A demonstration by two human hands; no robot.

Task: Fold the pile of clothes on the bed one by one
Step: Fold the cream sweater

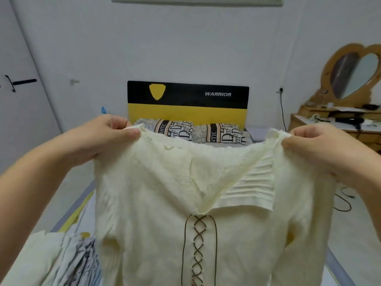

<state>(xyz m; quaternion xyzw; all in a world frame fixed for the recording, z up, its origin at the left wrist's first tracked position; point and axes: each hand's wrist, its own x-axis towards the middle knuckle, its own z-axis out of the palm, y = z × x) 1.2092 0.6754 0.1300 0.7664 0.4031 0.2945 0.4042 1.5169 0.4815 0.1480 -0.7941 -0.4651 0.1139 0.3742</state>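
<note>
Above the foot of the bed, a person holds a cream knit sweater up by its shoulders, the garment hanging full length between the camera and the mattress. The left hand pinches the left shoulder seam, thumb pressed against curled fingers over the knit's edge; the right hand does the same at the other shoulder, fingers bunched tight on the fabric. The ribbed collar is flipped and creased on the right side of the neckline, and the brown lacing runs down the front in crosses. More clothes wait in a heap at lower left, beside the hanging sweater. Two lettered pillows lie against the black-and-yellow headboard, and a wooden dressing table stands to the right.

The risks look modest but real: both grips sit at the very edge of a loose, stretchy knit, so a shake could pull a shoulder free and drop one side. If the sweater goes down with the collar turned over, the crease probably gets folded in. The sleeves cannot be seen clearly and may bunch underneath. Laying it too far left could land it on the unfolded heap.
</note>
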